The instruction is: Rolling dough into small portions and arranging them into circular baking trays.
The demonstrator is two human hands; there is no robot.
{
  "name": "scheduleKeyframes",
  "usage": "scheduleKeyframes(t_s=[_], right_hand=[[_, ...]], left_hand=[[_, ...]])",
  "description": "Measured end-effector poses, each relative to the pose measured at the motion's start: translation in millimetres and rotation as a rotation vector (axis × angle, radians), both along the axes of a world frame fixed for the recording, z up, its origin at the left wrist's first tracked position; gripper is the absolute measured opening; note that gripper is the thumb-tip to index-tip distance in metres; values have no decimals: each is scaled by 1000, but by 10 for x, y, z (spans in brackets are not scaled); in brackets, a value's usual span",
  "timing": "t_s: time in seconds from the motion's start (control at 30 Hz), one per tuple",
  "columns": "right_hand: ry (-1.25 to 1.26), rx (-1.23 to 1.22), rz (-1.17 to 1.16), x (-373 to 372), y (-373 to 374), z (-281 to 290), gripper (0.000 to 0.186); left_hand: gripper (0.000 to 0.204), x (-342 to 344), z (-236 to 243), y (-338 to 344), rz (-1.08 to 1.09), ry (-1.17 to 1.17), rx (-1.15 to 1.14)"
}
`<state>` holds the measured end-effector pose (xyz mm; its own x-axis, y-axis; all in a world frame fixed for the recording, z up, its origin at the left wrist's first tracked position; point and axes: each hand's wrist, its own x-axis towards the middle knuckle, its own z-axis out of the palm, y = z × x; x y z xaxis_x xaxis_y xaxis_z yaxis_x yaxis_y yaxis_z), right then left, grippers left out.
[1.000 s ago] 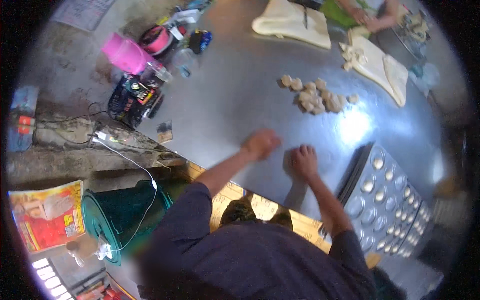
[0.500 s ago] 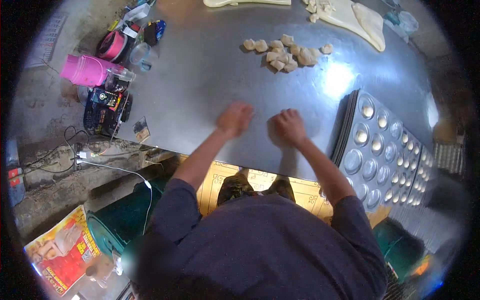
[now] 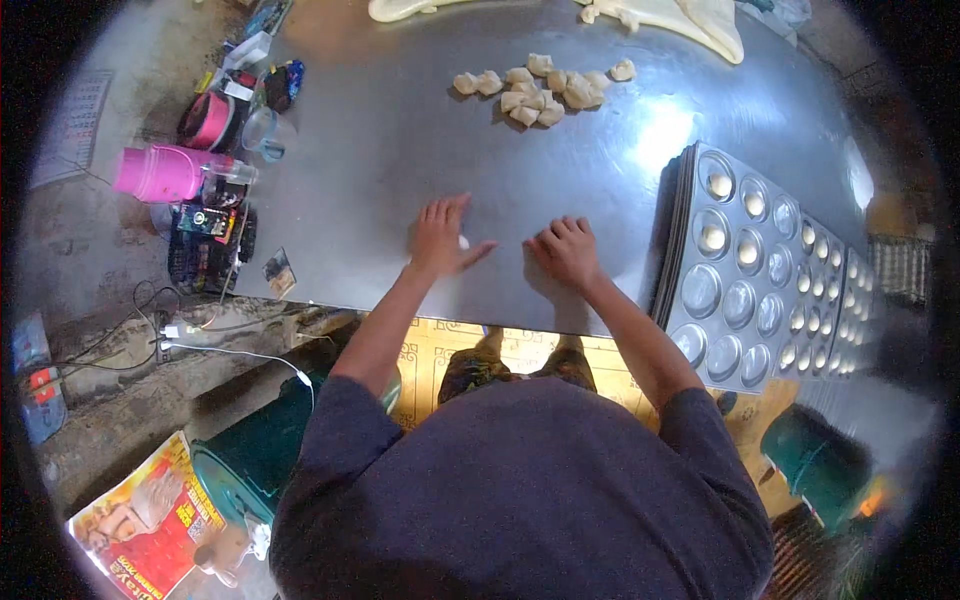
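My left hand (image 3: 436, 240) hovers low over the metal table, fingers stretched and thumb spread wide. A small pale dough ball (image 3: 463, 242) shows on the tabletop in the gap between its thumb and fingers. To the right, my right hand (image 3: 567, 252) rests on the table with its fingers curled down; whatever lies beneath it is hidden. Farther off sits a loose cluster of cut dough pieces (image 3: 524, 101). At the far edge lie a large flat slab of dough (image 3: 690, 22) and another length of dough (image 3: 410, 8).
A stack of metal trays with round cups (image 3: 703, 290) stands at the right, dough balls in some cups. Along the left edge are a pink jug (image 3: 160, 174), a clear cup (image 3: 266, 132) and a phone (image 3: 208, 221). A green bin (image 3: 230, 470) stands below left.
My left hand has opened from a curled shape, uncovering the dough ball. My right hand stays curled. The whole view has shifted slightly, so the dough pieces and trays appear higher and farther left.
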<state>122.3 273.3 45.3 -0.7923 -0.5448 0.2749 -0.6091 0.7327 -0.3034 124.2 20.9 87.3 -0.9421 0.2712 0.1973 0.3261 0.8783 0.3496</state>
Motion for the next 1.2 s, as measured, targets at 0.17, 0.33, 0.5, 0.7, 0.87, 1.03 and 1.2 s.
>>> scheduleKeyframes(t_s=[0.17,0.33,0.5,0.7,0.87,1.03,1.2], right_hand=[[-178,-182,-103,290,307,307,24],[-499,-699,-378,513,531,645,32],[-129,-753,-760,913,1304,1129,28],[290,-567,-1105,1073,2305,1269,30],[-169,-401,-1135,1208,2570,989,24],[22,-437,-1159,1409,2561,1229,22],[-49,-524,-1193,1513,2470,1298,12]], left_hand=[[46,265,-50,-233,-116,-85,137],[25,63,3,375,-87,-41,280],[24,-258,198,1261,-201,-348,368],[26,-8,970,2924,-700,-56,584],[28,21,320,3381,-926,63,15],[36,-1198,362,2876,-439,180,326],[41,-2372,77,1773,118,264,-68]])
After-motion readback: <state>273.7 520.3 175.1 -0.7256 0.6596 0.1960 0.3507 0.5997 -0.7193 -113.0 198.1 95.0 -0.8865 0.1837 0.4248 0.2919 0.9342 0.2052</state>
